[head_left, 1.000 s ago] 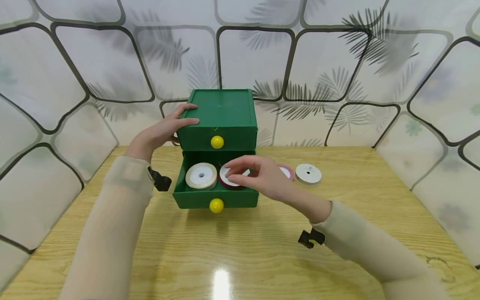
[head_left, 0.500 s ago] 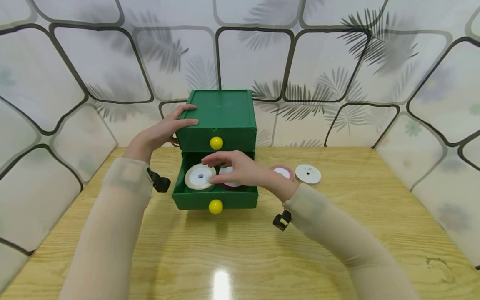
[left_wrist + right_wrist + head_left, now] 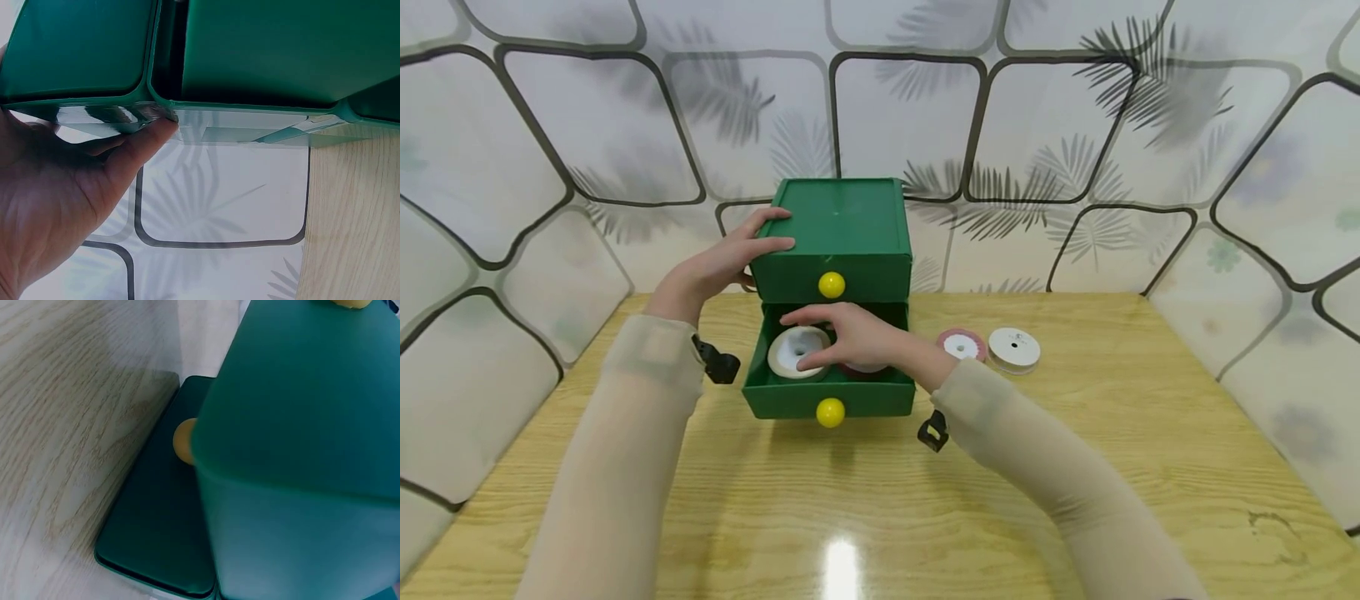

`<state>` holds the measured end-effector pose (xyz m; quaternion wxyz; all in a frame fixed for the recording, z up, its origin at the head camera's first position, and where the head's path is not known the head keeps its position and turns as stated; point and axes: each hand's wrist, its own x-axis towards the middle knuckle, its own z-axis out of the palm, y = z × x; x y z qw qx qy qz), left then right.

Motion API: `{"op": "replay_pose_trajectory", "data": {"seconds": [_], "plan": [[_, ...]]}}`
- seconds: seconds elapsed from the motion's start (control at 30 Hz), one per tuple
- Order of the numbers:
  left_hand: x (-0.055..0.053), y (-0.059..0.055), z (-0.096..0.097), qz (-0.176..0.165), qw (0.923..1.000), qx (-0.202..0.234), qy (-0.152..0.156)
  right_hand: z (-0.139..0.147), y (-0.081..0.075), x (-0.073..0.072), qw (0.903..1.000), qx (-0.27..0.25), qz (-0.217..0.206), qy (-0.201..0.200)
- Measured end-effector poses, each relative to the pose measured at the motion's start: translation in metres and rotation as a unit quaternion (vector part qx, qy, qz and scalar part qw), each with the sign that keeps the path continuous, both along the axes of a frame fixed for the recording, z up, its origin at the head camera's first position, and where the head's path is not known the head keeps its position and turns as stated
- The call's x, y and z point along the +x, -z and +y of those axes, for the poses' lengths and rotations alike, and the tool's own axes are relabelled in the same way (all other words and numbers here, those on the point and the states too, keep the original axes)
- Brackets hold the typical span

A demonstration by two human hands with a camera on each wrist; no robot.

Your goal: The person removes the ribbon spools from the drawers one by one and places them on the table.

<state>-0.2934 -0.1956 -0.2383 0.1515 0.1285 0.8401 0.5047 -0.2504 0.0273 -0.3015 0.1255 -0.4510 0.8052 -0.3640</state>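
A green drawer box (image 3: 850,217) with yellow knobs stands on the table. My left hand (image 3: 722,258) rests on its upper left edge, with fingertips on top. In the left wrist view, a finger of the left hand (image 3: 69,187) touches the box's side. An open drawer (image 3: 880,404) holds a cream-rimmed spool of ribbon (image 3: 784,354) on the left and a dark red spool (image 3: 861,368) on the right. Over this drawer hovers my right hand (image 3: 861,337), thumb and forefinger spread across the cream spool. The hand partly covers both spools.
On the table (image 3: 842,492), right of the box, lie a pink-rimmed spool (image 3: 962,343) and a white spool (image 3: 1015,348). Below the open drawer, the right wrist view shows a closed drawer (image 3: 156,512). A patterned backdrop (image 3: 910,117) stands behind and at both sides.
My right hand has moved left, from above the dark red spool to the cream one. The pink-rimmed spool has come into fuller sight. My left hand stays on the box.
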Motion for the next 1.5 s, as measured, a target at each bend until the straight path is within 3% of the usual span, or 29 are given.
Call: {"op": "replay_pose_trajectory", "data": {"seconds": [0.67,1.5], "plan": [[0.001,-0.003,0.000,-0.001,1.0000,-0.002,0.004,-0.006,0.006,-0.006,0.9960,0.086,0.026,0.001],[0.002,-0.002,0.000,0.000,1.0000,-0.001,0.004,-0.008,0.010,-0.002,0.9909,0.130,0.033,-0.006]]}}
